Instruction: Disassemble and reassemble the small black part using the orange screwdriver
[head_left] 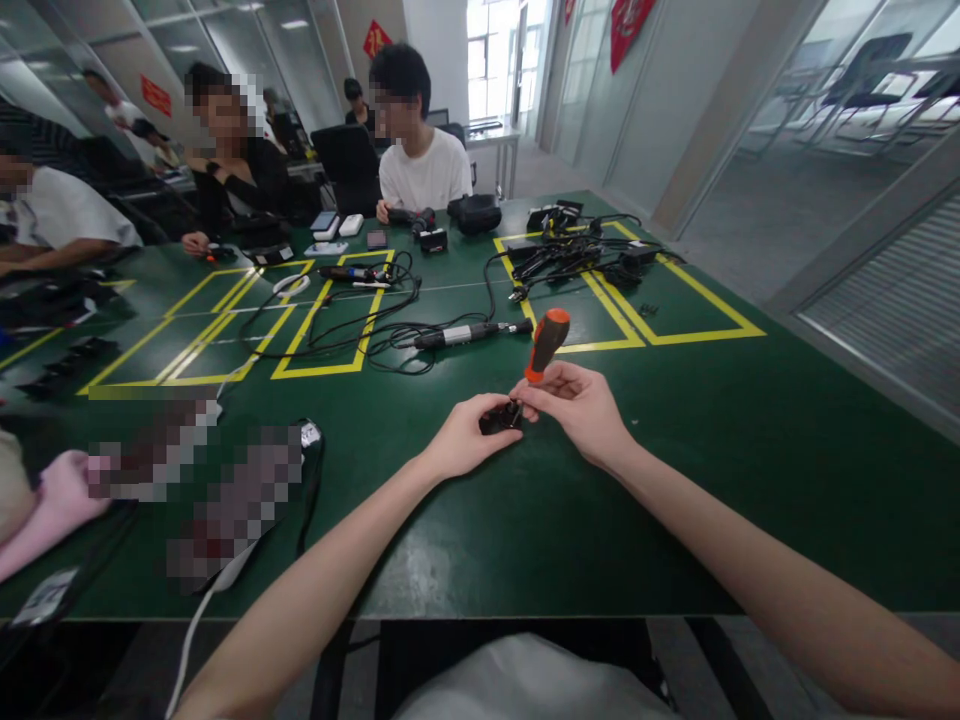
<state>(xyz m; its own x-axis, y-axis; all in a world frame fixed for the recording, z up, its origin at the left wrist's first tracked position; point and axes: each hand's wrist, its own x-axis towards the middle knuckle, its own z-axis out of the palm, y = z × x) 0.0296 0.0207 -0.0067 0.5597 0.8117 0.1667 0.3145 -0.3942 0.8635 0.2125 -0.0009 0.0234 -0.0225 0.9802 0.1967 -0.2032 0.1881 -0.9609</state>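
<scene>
A small black part [501, 416] is gripped between the thumb and fingers of my left hand [463, 436], just above the green table. My right hand [574, 405] is closed at the lower end of a screwdriver [550, 340] with an orange and dark grey handle. The handle points up and leans slightly right. Its shaft goes down toward the black part, and the tip is hidden among my fingers. Both hands are close together, almost touching at the part.
Beyond my hands lies a grey and black corded electric screwdriver [457, 336]. A heap of black cables and adapters [562, 255] sits farther back inside yellow tape frames [705, 338]. Small screws [648, 310] lie at right. A blurred-out item [247, 505] is at left. Several people sit across the table [675, 420].
</scene>
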